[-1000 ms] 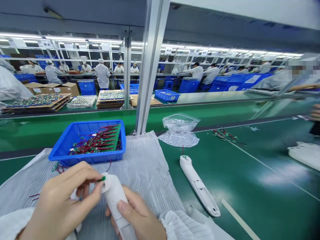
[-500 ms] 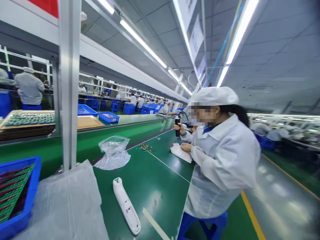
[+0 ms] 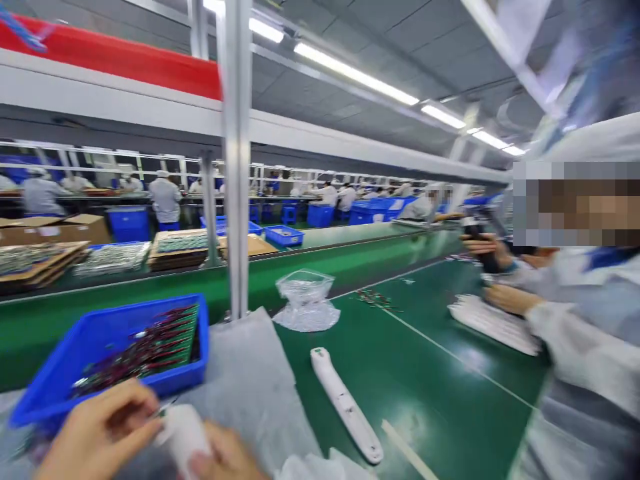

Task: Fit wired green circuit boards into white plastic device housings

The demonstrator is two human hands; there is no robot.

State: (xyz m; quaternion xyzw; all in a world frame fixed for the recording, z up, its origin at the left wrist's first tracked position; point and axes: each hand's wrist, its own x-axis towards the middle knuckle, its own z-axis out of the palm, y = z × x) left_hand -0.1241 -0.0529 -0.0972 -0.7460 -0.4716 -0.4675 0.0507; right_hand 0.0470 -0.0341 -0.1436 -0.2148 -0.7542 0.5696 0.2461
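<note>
At the bottom left, my left hand point(image 3: 95, 433) pinches at the top end of a white plastic handle casing point(image 3: 183, 437). My right hand point(image 3: 225, 460) grips that casing from below; only its upper part shows at the frame's edge. Both hands are blurred. They work over a grey foam sheet point(image 3: 250, 380) on the green belt. Just behind them stands a blue bin point(image 3: 107, 353) with small green boards and red wires in it. A second white casing point(image 3: 345, 403) lies alone on the belt to the right of the sheet.
A clear plastic bag point(image 3: 306, 300) sits behind the lone casing. A metal post point(image 3: 237, 160) rises behind the sheet. At the right a co-worker in a white coat point(image 3: 575, 347) works over a stack of white casings point(image 3: 493, 321). Loose wired parts point(image 3: 375, 299) lie farther along the belt.
The view swung right toward the co-worker, losing my hands, then came back left. My hands and the white casing are in view again at the bottom left, held as before.
</note>
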